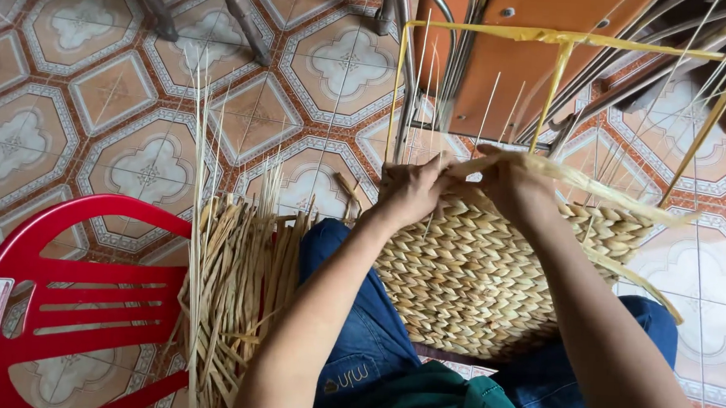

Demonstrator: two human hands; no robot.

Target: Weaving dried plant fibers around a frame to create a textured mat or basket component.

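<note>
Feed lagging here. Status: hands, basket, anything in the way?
Both hands, left and right, gripping a flat straw strand at the woven basket rim. Yellow wire frame above. Nothing blocking.

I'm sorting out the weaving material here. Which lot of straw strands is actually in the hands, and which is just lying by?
The pale flat strand at the woven basket's rim is pinched by the right hand, with the left hand beside it. The loose straw bundle by the red chair lies untouched.

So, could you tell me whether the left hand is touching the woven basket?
Touching: the head view shows the left hand pressed onto the woven basket at its top edge.
</note>
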